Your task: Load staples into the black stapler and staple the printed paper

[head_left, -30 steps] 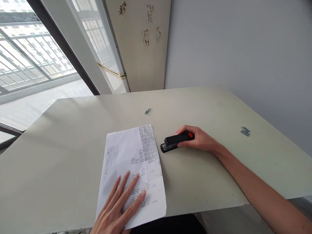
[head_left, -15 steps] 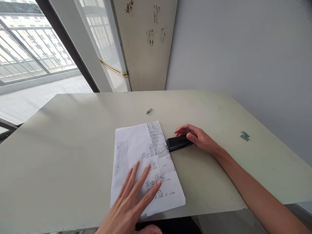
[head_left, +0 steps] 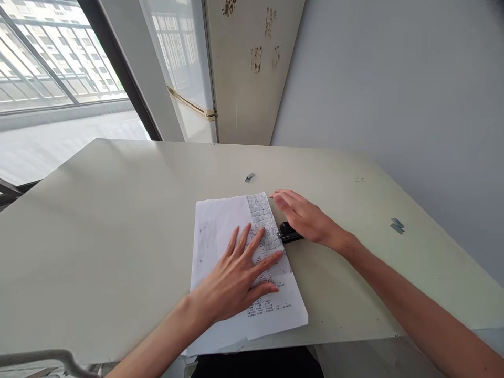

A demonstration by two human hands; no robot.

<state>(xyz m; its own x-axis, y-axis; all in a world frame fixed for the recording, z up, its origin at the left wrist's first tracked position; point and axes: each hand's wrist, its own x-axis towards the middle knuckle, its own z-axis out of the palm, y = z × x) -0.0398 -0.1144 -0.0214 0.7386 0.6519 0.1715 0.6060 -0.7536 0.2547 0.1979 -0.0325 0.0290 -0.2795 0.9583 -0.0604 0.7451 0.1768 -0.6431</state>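
Observation:
A small stack of printed paper (head_left: 224,226) lies near the table's front edge, its text upside down to me. Across it my left hand (head_left: 240,273) rests flat, fingers spread. At the paper's right edge sits a black stapler (head_left: 289,232), its front end touching the sheets. My right hand (head_left: 305,215) is over the stapler's rear, palm down with fingers stretched out and hiding most of it. I cannot make out how firmly that palm presses.
Grey strips of staples lie on the table (head_left: 137,252): one small bundle (head_left: 250,178) behind the paper and another (head_left: 397,226) at the right. Beyond stand a white fridge (head_left: 244,94) and a grey wall (head_left: 374,79). A grey curved bar (head_left: 43,357) shows at the lower left.
My left hand has slid forward over the printed text. My right hand has moved from gripping beside the stapler's rear to lying over its top, fingers straightened. The view has shifted slightly.

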